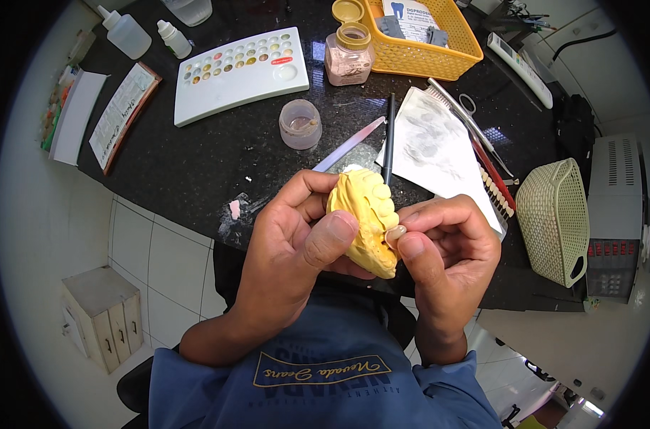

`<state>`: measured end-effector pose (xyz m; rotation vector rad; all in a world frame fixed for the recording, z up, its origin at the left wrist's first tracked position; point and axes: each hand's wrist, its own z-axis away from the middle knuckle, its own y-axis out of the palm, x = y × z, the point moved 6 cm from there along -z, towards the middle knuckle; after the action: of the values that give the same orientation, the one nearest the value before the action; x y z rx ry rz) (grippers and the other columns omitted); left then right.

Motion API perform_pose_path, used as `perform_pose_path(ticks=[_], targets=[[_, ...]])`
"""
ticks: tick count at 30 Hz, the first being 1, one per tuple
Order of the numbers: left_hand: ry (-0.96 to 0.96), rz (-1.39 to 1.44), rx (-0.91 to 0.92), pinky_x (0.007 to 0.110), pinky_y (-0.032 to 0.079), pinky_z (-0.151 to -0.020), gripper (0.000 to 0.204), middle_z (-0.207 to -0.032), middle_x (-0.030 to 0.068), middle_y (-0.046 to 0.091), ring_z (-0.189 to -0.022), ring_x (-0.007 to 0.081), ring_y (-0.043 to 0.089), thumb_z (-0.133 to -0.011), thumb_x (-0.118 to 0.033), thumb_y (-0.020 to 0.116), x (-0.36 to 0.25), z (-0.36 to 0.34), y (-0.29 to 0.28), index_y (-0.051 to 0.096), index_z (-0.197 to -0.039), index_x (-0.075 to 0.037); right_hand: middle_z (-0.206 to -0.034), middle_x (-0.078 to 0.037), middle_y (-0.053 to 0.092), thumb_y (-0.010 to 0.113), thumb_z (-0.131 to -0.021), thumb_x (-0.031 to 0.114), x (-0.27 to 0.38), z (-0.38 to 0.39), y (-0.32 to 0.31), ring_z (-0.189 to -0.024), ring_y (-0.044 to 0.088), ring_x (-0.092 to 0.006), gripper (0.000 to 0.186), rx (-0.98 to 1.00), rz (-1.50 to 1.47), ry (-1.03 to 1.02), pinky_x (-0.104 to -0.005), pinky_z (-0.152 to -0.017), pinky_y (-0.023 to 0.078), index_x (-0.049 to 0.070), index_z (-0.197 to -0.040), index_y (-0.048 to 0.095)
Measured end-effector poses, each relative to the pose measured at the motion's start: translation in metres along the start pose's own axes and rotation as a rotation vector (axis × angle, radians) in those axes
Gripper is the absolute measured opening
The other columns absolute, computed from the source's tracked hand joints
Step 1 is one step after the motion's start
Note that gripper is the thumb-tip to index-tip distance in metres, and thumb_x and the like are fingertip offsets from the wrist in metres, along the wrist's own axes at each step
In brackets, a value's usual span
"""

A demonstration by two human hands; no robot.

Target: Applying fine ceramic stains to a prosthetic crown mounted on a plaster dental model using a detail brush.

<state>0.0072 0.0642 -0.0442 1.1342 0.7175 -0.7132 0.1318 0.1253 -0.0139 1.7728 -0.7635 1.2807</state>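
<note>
A yellow dental cast (365,200), with a row of moulded teeth along its right side, is held upright in my left hand (289,254), the thumb pressed on its near face and fingers round its back. My right hand (450,264) pinches a small ivory tooth piece (396,232) between thumb and index finger, against the cast's right side by a gap in the teeth. Whether the piece is seated there I cannot tell. Just beyond the cast lie a dark pen-like rod (389,129) and a pale lilac stick (346,146).
Dark worktop (232,164) with a white shade palette (239,100), cup (300,125), powder jar (349,61), bottles (128,36), yellow basket (460,53), smudged paper (432,136), tools (468,107), tooth-shade tabs (498,193) and pale green basket (550,193). A small cabinet (103,314) stands low left.
</note>
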Motion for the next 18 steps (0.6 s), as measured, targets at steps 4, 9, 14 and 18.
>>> perform_pose_path(ticks=[4, 9, 14, 18], targets=[[0.003, 0.003, -0.002, 0.03, 0.054, -0.08, 0.063, -0.104, 0.0097, 0.056, -0.094, 0.0152, 0.061, -0.084, -0.047, 0.062, 0.0, -0.001, 0.0, 0.04, -0.119, 0.001, -0.09, -0.016, 0.065, 0.064, -0.079, -0.008, 0.0, 0.0, 0.0, -0.083, 0.065, -0.0152, 0.015, -0.007, -0.007, -0.003, -0.0247, -0.076, 0.054, -0.007, -0.093, 0.057], [0.008, 0.008, 0.006, 0.03, 0.054, -0.081, 0.063, -0.105, 0.01, 0.056, -0.095, 0.0155, 0.062, -0.085, -0.047, 0.062, 0.0, 0.0, 0.001, 0.04, -0.119, 0.001, -0.09, -0.017, 0.065, 0.063, -0.081, -0.007, 0.0, 0.0, -0.002, -0.082, 0.065, -0.0153, 0.014, -0.018, -0.011, -0.01, -0.0248, -0.075, 0.054, -0.008, -0.094, 0.056], [0.003, 0.046, -0.038, 0.03, 0.052, -0.076, 0.065, -0.099, 0.01, 0.056, -0.086, 0.016, 0.061, -0.085, -0.047, 0.062, -0.002, 0.004, 0.002, 0.04, -0.121, 0.002, -0.088, -0.018, 0.065, 0.061, -0.083, -0.006, 0.002, 0.0, -0.011, -0.078, 0.066, -0.016, 0.014, -0.058, -0.072, 0.019, -0.0251, -0.072, 0.055, -0.008, -0.095, 0.054], [0.076, -0.023, -0.094, 0.029, 0.051, -0.075, 0.067, -0.092, 0.0097, 0.055, -0.084, 0.0166, 0.061, -0.083, -0.045, 0.063, -0.003, 0.008, -0.004, 0.041, -0.121, 0.005, -0.086, -0.018, 0.065, 0.061, -0.083, -0.006, 0.002, -0.001, -0.016, -0.076, 0.067, -0.0174, 0.014, -0.116, -0.082, 0.043, -0.0258, -0.068, 0.056, -0.008, -0.095, 0.053]])
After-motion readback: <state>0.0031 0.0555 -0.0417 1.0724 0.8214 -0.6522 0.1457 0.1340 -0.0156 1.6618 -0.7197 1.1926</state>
